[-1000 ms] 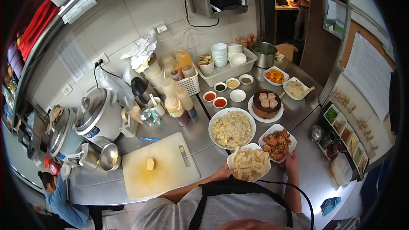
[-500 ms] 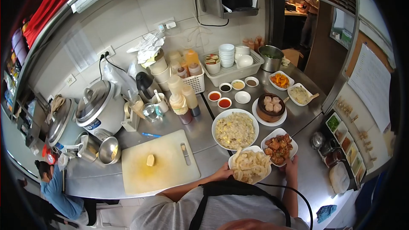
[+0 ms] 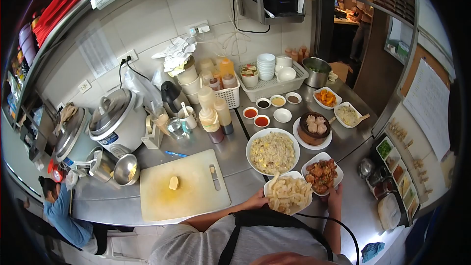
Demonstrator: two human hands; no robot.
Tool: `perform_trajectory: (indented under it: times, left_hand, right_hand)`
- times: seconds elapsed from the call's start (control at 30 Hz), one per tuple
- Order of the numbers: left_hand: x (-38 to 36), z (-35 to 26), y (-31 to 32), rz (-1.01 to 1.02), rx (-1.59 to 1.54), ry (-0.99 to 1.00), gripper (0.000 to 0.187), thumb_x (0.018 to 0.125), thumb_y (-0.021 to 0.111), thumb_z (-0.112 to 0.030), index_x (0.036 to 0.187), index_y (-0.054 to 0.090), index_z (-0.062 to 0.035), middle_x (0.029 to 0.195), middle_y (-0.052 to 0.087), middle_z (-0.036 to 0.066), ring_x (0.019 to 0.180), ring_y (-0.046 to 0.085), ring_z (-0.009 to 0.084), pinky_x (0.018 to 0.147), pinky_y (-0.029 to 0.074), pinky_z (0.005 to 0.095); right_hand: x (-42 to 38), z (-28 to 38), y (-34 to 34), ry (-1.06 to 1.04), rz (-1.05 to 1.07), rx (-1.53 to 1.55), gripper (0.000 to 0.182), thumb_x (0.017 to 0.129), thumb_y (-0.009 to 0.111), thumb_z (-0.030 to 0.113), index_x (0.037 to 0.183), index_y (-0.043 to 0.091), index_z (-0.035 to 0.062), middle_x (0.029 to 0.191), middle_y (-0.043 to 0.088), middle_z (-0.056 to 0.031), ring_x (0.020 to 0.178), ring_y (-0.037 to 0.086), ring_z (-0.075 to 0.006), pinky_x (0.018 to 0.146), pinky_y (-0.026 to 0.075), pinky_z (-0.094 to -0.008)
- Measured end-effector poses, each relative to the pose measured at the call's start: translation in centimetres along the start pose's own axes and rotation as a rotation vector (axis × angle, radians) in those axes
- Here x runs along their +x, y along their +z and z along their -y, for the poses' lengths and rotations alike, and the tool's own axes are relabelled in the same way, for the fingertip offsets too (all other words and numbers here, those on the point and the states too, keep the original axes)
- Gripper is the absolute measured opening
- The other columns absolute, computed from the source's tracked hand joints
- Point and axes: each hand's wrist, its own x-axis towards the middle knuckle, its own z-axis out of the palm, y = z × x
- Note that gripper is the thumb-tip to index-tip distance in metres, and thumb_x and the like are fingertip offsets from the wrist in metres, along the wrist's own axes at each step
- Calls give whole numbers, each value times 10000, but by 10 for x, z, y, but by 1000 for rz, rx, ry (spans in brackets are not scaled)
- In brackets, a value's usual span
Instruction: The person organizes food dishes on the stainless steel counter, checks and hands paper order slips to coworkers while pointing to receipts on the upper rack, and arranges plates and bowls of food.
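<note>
My left hand (image 3: pixel 258 199) grips the left edge of a white bowl (image 3: pixel 308 201) piled with pale fried strips. On the right, my right hand (image 3: pixel 335 198) holds the lower right edge of another white bowl (image 3: pixel 340 172), which has glazed brown fried pieces in it. The two bowls sit side by side on the steel counter, close to my body. Just behind them stands a large round bowl of fried rice (image 3: pixel 273 151). A dark round steamer (image 3: pixel 314 138) with dumplings rests on a white plate (image 3: pixel 300 137) beyond the right bowl.
Small sauce dishes (image 3: pixel 261 121) and two more food bowls (image 3: pixel 327 98) stand further back. To the left are a cutting board (image 3: pixel 196 201) with a yellowish piece, squeeze bottles (image 3: pixel 211 120) and rice cookers (image 3: pixel 117 122). Condiment trays (image 3: pixel 392 162) line the right. Another person (image 3: pixel 66 216) is at far left.
The camera view has shifted slightly, so the surroundings appear a little lower and further right. Both hands keep their places on the two bowls.
</note>
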Motion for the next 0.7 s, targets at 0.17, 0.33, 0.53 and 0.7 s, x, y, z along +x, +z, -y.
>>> perform_trajectory:
  times: [0.17, 0.33, 0.53, 0.7]
  left_hand:
    - [-2, -5, 5, -13, 36, -11, 581, 734, 505, -25, 1226, 199, -59, 1197, 348, 56, 1091, 346, 145, 926, 270, 305]
    - [-3, -10, 8, 19, -6, 4, 594, 730, 509, -29, 1230, 189, -61, 1196, 349, 60, 1096, 344, 152, 928, 270, 307]
    - [0, 1, -2, 42, -9, 10, 624, 723, 514, -27, 1238, 164, -66, 1207, 331, 59, 1109, 327, 159, 936, 257, 312]
    - [-1, 2, -3, 21, -19, -3, 635, 718, 513, -26, 1240, 156, -67, 1210, 320, 57, 1112, 321, 157, 937, 253, 311]
  right_hand:
    - [3, -4, -4, 30, 25, -26, 407, 764, 402, 116, 1139, 246, 83, 747, 532, -115, 437, 505, -138, 359, 404, -208]
    - [2, -4, -4, 41, 18, -20, 398, 762, 396, 108, 1133, 253, 81, 740, 530, -112, 454, 507, -137, 363, 406, -208]
    - [3, -3, -4, 39, 26, -20, 404, 761, 393, 103, 1136, 246, 77, 735, 529, -111, 456, 504, -137, 363, 405, -210]
    - [3, -4, -3, 42, 15, -9, 395, 763, 405, 124, 1127, 253, 87, 693, 530, -98, 446, 505, -136, 358, 403, -207]
